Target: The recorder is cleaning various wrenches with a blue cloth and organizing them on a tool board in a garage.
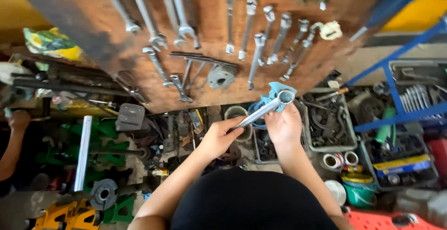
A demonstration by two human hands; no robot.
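Wrench wiped with blue cloth below the tool board

Wrench [262, 110] is held up in both hands, slanting from lower left to upper right, just below the bottom edge of the brown tool board [93, 29]. Its lower shaft end is gripped by the curled fingers of the left hand [219, 139]. The right hand [283, 126] is closed round the upper part, a blue cloth [278, 91] bunched between palm and metal; the ring head shows above the fingers, with the cloth folded behind it.

On the board, rows of spanners [260, 34] hang by their heads, longer ones toward the upper left corner. Below the hands, the bench is crowded: a grey tray of dark metal parts [328, 118] lies just right of the right hand, a round tin [235, 113] just behind the left thumb, and a blue rack [396, 90] stands at the right edge. Another person's arm [14, 141] enters at the left edge, well apart.

The wiping is judged best done with the left grip kept firm near the shaft end, so that the tool does not twist. The cloth is best drawn along the shaft and worked round the ring head, where grime is likely lodged. Fingers are best kept behind the cloth.
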